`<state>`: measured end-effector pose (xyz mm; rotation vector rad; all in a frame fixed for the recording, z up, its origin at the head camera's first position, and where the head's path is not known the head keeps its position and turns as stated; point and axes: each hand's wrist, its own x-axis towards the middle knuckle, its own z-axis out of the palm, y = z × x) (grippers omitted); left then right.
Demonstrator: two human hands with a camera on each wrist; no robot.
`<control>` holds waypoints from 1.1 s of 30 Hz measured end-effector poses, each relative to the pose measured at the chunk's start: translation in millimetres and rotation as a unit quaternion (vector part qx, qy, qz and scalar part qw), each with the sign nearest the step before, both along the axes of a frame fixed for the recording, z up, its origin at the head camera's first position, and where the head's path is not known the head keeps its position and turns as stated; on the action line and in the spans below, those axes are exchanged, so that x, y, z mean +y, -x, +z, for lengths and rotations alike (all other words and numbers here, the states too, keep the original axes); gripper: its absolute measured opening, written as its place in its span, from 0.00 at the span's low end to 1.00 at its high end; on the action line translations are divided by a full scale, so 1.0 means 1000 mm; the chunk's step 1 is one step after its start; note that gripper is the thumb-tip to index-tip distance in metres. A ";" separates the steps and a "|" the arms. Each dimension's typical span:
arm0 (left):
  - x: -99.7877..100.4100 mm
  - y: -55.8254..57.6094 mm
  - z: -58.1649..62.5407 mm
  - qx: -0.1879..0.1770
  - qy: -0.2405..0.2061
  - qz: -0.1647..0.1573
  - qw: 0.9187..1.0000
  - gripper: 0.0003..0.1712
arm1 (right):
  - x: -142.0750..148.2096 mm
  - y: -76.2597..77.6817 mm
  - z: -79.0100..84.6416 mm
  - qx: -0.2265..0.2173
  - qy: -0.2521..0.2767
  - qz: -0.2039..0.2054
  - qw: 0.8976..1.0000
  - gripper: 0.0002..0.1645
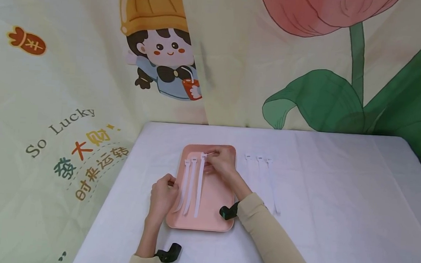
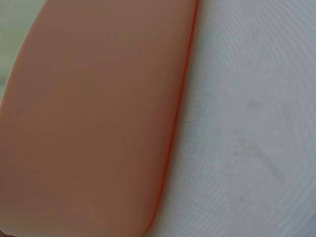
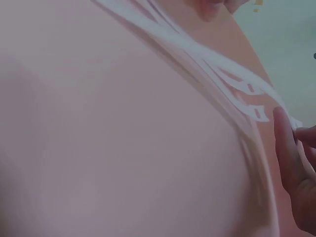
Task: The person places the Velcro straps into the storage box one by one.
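Note:
My right hand pinches the slotted head of a white cable strap over the pink tray. In the right wrist view, thumb and finger meet at the end of this strap. Two more white straps lie side by side in the tray, to the left of it. My left hand is at the tray's left rim with curled fingers, its fingertips on either side of the edge. The left wrist view shows only the tray and cloth.
Three white straps lie on the white tablecloth right of the tray, faint against it. A printed curtain hangs behind the table's far edge. Black wrist cameras are worn on both wrists.

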<state>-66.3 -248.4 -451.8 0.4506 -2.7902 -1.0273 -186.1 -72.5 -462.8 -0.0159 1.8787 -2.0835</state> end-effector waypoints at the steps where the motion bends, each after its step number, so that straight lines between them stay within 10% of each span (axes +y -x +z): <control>1: 0.000 0.000 0.000 0.000 0.000 0.000 1.000 0.05 | -0.002 0.000 -0.002 -0.001 -0.005 0.003 1.000 0.16; 33: -0.001 0.000 -0.004 0.006 0.006 0.001 1.000 0.04 | -0.014 -0.008 -0.009 0.039 -0.087 0.012 0.995 0.11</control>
